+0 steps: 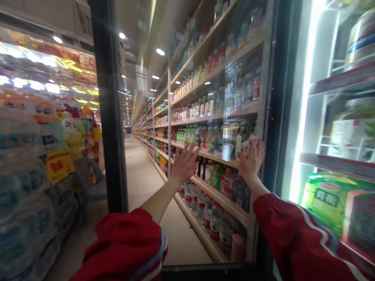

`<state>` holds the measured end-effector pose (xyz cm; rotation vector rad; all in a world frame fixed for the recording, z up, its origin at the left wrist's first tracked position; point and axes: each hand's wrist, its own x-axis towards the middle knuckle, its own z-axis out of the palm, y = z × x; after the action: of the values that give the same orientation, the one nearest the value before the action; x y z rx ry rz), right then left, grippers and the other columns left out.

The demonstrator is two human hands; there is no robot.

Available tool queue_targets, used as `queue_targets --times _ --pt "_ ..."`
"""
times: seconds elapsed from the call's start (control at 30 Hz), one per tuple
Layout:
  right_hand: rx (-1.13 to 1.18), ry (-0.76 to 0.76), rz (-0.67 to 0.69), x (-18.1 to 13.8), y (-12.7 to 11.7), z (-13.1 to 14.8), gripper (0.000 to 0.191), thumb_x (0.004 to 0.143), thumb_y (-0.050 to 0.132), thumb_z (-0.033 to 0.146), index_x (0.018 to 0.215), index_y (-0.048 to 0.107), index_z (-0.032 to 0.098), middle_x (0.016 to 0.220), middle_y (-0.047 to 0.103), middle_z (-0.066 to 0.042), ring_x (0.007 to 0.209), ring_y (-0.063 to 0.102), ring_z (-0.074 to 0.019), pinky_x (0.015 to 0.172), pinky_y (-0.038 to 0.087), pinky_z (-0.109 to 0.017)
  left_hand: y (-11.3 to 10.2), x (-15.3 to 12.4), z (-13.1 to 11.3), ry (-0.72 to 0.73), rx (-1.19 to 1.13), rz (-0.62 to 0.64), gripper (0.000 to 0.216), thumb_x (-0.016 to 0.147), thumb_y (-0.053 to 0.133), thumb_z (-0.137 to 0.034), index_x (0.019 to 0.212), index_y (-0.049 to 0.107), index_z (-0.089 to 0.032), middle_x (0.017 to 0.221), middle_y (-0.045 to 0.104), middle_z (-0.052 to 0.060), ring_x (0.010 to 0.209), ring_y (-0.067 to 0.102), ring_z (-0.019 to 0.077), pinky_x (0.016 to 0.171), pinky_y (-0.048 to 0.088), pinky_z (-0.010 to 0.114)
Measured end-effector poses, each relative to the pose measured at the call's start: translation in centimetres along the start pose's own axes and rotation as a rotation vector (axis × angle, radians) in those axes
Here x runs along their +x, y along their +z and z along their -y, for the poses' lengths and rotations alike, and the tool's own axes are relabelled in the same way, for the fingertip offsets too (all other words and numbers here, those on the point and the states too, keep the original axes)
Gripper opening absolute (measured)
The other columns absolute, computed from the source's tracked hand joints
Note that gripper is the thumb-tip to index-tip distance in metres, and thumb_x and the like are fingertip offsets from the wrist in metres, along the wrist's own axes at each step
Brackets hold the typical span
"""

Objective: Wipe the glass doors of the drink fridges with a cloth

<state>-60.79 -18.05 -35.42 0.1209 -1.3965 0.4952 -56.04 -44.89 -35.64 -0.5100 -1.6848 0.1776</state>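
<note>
A large glass door (146, 238) in a dark frame (109, 117) stands in front of me, with bottle shelves showing in its pane. My left hand (184, 164) lies against the glass near the middle, fingers spread and holding nothing. Toward the door's right edge, my right hand (251, 160) is closed around a crumpled whitish cloth (248, 143) and presses it to the pane. Part of the cloth is hidden under the fingers. Both arms reach forward in red sleeves (293, 230) with white and blue stripes.
To the right is a lit refrigerator with white wire shelves, a green package (325, 199) and large jars (351, 125). Stacked packs of bottles (23, 187) with a yellow price sign (59, 166) stand at the left. A dark grey object (90, 177) sits behind them.
</note>
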Motion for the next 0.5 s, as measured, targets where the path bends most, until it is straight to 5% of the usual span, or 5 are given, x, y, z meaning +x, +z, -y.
queue_targets --times 0.17,0.3,0.5 --pt "0.054 -0.299 0.138 -2.0 0.3 5.1 0.045 0.086 0.042 0.036 0.126 0.049 0.016 0.142 0.036 -0.016 0.137 0.023 -0.0289 0.107 0.024 -0.054 0.2 -0.1 0.1 0.011 0.038 -0.023 0.051 0.089 0.040 -0.033 0.139 0.034 -0.021 0.143 0.038 0.009 0.139 0.018 0.0232 0.114 0.003 0.049" --pt "0.056 -0.401 0.209 -2.8 0.3 5.8 0.043 0.085 0.045 0.036 0.126 0.050 0.020 0.141 0.040 -0.013 0.137 0.024 -0.0269 0.108 0.022 -0.053 0.1 -0.1 0.1 0.015 0.040 -0.017 0.052 0.089 0.040 -0.035 0.139 0.033 -0.022 0.143 0.038 0.008 0.139 0.019 0.0228 0.114 0.002 0.049" --pt "-0.021 0.019 0.038 -1.8 -0.3 2.2 0.049 0.087 0.039 0.034 0.132 0.044 0.015 0.143 0.035 -0.018 0.134 0.029 -0.0316 0.104 0.024 -0.060 -0.1 -0.1 0.0 0.040 0.038 -0.075 0.048 0.088 0.042 -0.033 0.134 0.041 -0.019 0.143 0.038 0.008 0.139 0.018 0.0226 0.115 0.000 0.046"
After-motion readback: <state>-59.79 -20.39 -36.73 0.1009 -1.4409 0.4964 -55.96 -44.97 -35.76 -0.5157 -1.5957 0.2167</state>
